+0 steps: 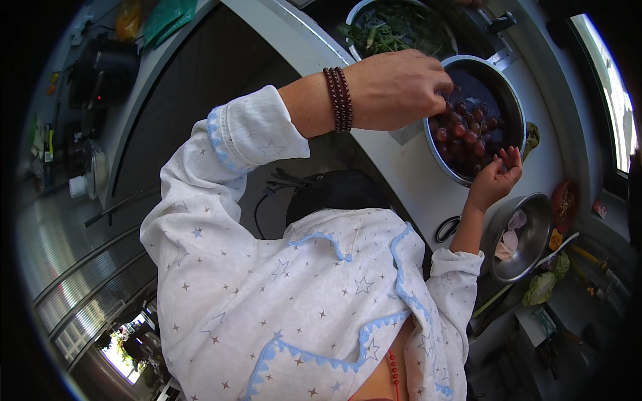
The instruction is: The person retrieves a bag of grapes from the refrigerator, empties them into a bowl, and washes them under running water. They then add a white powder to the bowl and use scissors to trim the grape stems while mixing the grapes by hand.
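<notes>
My left hand, with dark beaded bracelets at the wrist, reaches over the near side of a metal basin. Its fingertips are hidden behind the hand, beside red grapes piled in the basin. Whether they grip a grape cannot be made out. At the opposite part of the rim is my right hand, fingers partly curled and apart, with nothing visible in them. Leafy greens fill a second metal basin just beyond my left hand.
Black-handled scissors lie on the white countertop. A steel bowl holding pale pieces stands right of my right forearm, near a red bowl and leafy vegetables. A dark cooker occupies the left counter.
</notes>
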Demonstrator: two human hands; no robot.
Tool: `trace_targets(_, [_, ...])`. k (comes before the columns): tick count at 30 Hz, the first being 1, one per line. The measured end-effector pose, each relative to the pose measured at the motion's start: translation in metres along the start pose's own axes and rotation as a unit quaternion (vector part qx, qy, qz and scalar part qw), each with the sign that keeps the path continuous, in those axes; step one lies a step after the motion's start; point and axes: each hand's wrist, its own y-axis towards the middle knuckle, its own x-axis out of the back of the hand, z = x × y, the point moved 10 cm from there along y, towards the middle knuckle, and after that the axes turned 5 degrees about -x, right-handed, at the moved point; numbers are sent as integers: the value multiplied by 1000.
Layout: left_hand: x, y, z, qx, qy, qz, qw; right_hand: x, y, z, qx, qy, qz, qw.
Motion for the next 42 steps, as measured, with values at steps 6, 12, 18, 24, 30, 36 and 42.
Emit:
trace_targets(6, [-12,27,-4,-41,-112,-24,993,8,0,-8,-28,66,-47,996])
trace_targets(12, [-99,83,-17,-6,-336,185,923,16,1,-8,-43,124,-87,987])
trace_targets(18, [-199,94,-70,-209,-33,266,941,22,2,-11,-62,111,-92,988])
trace_targets(24, [-212,128,-66,-151,148,212,954,23,1,-10,-34,101,-107,989])
trace_targets(30, [-208,148,-36,-67,33,164,984,24,2,-15,-49,111,-102,987])
trace_targets(36, [-163,140,9,47,-209,109,971,25,2,-12,-35,108,-107,988])
trace_targets(42, [-166,126,38,159,-561,80,808,24,2,-11,-21,69,-128,989])
